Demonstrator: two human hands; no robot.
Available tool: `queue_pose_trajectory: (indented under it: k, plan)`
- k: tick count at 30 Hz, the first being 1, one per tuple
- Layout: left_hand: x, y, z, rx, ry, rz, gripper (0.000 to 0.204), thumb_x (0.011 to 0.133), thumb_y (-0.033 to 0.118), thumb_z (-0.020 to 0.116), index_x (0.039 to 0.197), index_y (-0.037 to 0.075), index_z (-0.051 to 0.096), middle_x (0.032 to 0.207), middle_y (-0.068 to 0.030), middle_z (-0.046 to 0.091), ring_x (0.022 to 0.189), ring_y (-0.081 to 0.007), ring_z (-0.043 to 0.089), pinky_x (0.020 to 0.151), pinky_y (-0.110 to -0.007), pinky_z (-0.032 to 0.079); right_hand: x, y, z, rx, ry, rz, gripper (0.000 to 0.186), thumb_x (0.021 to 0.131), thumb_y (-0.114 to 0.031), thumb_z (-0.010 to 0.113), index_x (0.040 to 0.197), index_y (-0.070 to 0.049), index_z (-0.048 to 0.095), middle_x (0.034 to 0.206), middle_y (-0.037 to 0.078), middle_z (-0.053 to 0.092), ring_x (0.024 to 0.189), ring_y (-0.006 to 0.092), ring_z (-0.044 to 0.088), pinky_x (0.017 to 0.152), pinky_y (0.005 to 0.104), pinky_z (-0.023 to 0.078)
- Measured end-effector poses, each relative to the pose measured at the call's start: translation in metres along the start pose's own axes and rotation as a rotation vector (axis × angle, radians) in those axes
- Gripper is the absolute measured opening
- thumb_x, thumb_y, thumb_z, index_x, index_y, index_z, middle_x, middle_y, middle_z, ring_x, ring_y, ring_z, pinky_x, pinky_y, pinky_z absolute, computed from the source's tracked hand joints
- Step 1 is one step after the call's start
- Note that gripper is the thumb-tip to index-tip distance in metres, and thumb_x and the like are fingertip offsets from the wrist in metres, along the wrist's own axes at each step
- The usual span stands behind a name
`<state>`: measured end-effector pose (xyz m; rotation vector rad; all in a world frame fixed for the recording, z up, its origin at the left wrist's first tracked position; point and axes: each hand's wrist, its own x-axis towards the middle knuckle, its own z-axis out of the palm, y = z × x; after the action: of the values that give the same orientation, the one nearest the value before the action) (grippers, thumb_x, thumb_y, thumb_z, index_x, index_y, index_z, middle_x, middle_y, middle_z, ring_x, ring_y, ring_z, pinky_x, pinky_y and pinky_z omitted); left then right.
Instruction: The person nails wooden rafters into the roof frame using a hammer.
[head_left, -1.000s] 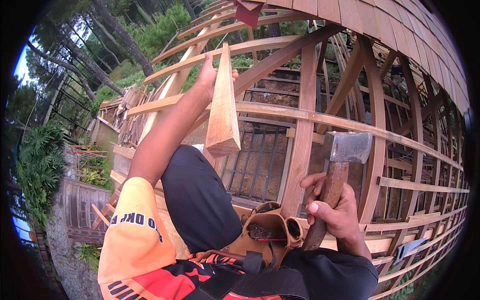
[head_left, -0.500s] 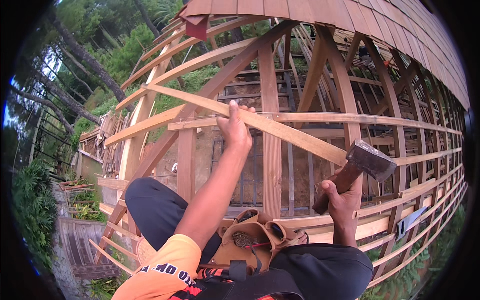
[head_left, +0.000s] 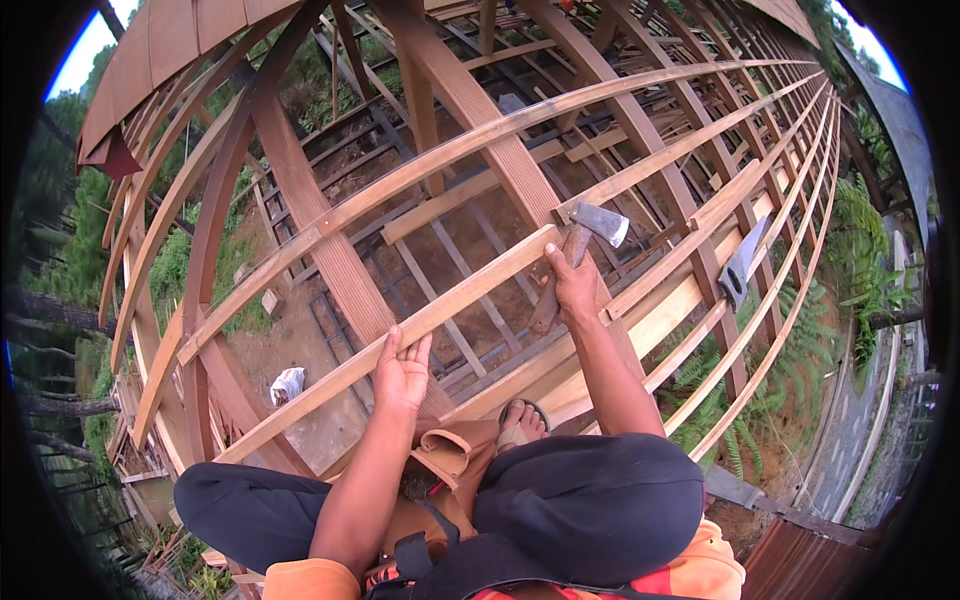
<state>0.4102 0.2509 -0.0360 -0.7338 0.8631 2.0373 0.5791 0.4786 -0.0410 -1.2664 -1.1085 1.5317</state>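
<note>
My left hand (head_left: 401,368) holds a pale wooden batten (head_left: 480,286) palm up, its fingers pressed against the lower side. The batten lies diagonally across the roof framing, its right end beside my right hand (head_left: 574,280). That hand grips the wooden handle of a steel-headed hatchet (head_left: 601,222) near the head, its thumb close to the batten's end. The hatchet head sits over another fixed batten (head_left: 660,160). A brown leather tool pouch (head_left: 445,455) hangs between my knees, and my sandalled foot (head_left: 525,427) rests on the framing.
Rafters (head_left: 310,235) and rows of battens form an open grid high above dirt and metal framing. A handsaw (head_left: 742,265) hangs among the right-hand battens. Shingled roof edging (head_left: 165,40) is at upper left, a white bag (head_left: 287,386) lies below, and greenery borders both sides.
The batten, first pointing away from me in my left hand, has swung crosswise and been lowered onto the framing. The hatchet moved forward beside its end. My view has turned rightward.
</note>
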Motion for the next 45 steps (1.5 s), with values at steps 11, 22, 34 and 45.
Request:
queue_pose_trajectory:
  k: [11, 22, 34, 45]
  plan:
    - [0.051, -0.009, 0.017, 0.072, -0.006, -0.053, 0.024, 0.091, 0.012, 0.072, 0.109, -0.001, 0.061, 0.121, -0.0169, 0.063, 0.122, -0.0326, 0.059, 0.109, -0.046, 0.050, 0.060, 0.006, 0.009, -0.426, 0.109, -0.144, 0.025, 0.081, -0.014, 0.079, 0.094, 0.000, 0.064, 0.070, 0.005, 0.068, 0.055, 0.0128, 0.063, 0.052, 0.0307, 0.051]
    - [0.050, 0.003, 0.013, 0.170, -0.009, -0.277, 0.040, 0.097, 0.024, 0.063, 0.122, -0.005, 0.050, 0.132, -0.0310, 0.054, 0.123, -0.0412, 0.056, 0.104, -0.046, 0.053, 0.062, 0.005, -0.001, -0.213, -0.002, -0.061, 0.020, 0.085, -0.008, 0.075, 0.099, -0.001, 0.063, 0.079, 0.005, 0.066, 0.062, 0.0126, 0.061, 0.052, 0.0279, 0.048]
    - [-0.050, 0.077, 0.088, 1.338, -0.853, -0.252, 0.029, 0.102, 0.028, 0.056, 0.099, 0.001, 0.064, 0.085, -0.0088, 0.072, 0.069, -0.0122, 0.069, 0.055, -0.023, 0.054, 0.074, 0.019, -0.009, -0.240, -0.065, -0.019, 0.024, 0.086, -0.015, 0.077, 0.100, -0.002, 0.063, 0.080, 0.004, 0.067, 0.064, 0.0120, 0.061, 0.056, 0.0246, 0.050]
    - [-0.154, 0.067, -0.085, 2.580, -1.274, 0.138, 0.017, 0.081, 0.012, 0.060, 0.087, 0.002, 0.072, 0.084, -0.0194, 0.070, 0.080, -0.0318, 0.071, 0.064, -0.042, 0.056, 0.079, 0.025, -0.012, -0.192, -0.099, -0.026, 0.027, 0.087, -0.011, 0.077, 0.105, 0.002, 0.062, 0.088, 0.006, 0.068, 0.072, 0.0134, 0.066, 0.059, 0.0255, 0.053]
